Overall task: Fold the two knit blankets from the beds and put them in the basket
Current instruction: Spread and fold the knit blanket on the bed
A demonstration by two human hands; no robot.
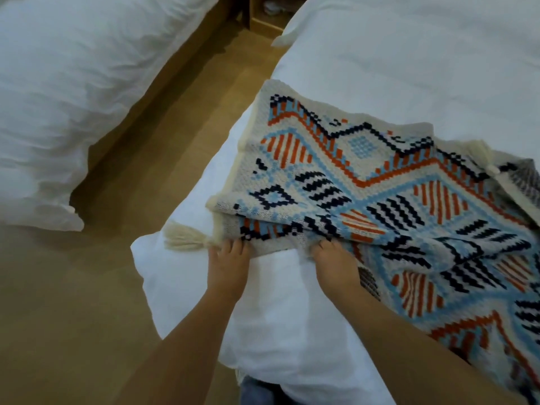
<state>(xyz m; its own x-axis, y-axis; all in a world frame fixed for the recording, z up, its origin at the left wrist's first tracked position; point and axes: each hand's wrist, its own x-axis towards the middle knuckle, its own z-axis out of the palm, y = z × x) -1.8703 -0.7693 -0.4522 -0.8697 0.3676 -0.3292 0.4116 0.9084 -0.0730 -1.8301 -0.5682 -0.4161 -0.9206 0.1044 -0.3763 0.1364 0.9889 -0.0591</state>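
Observation:
A knit blanket point(365, 185) with a blue, orange, navy and cream geometric pattern lies partly folded on the near corner of the right-hand bed point(423, 68). Cream tassels hang from its corners. My left hand point(228, 258) grips the blanket's near edge beside a tassel point(184, 238), its fingertips tucked under the fabric. My right hand point(333, 261) grips the same edge a little to the right, fingers hidden under the fold. Only one blanket shows, and no basket is in view.
A second bed point(73, 83) with a white duvet stands at the left. A strip of wooden floor point(175, 127) runs between the two beds. A wooden piece of furniture point(263, 16) stands at the far end of the gap.

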